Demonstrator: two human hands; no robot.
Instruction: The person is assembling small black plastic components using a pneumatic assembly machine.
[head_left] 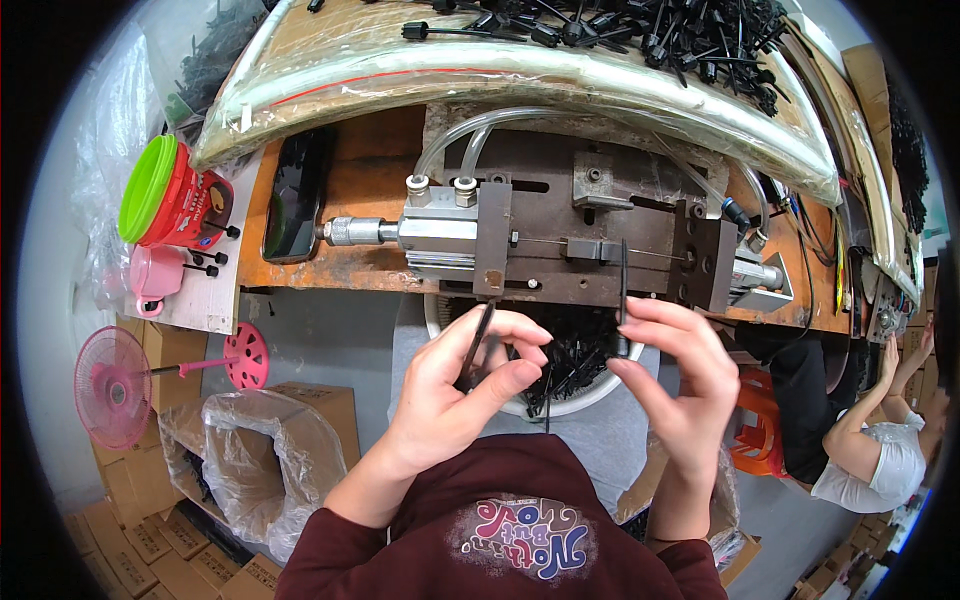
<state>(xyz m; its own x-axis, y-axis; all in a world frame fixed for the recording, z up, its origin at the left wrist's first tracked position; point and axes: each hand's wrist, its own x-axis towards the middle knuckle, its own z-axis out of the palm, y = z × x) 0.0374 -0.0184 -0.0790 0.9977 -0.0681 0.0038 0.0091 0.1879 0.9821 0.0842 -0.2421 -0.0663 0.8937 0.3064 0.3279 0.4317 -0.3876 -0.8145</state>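
In front of me is a metal fixture (560,265) with a silver air cylinder (440,240) on its left side. A thin rod crosses its middle through a small dark block (592,250). My right hand (690,375) pinches a slender black plastic part (624,300) by its thicker lower end, its thin stem pointing up before the fixture. My left hand (455,385) is curled left of it, with a thin black plastic part (481,335) across its fingers; thumb and fingertips are apart. Below and between my hands, a white tub (585,402) of black parts sits at my lap.
A plastic-wrapped board (380,85) piled with black parts (690,40) spans the back. To the left are a dark phone-like device (297,200), a red bucket (195,205), a pink cup (157,275) and a pink fan (113,388). A co-worker (870,450) sits at right.
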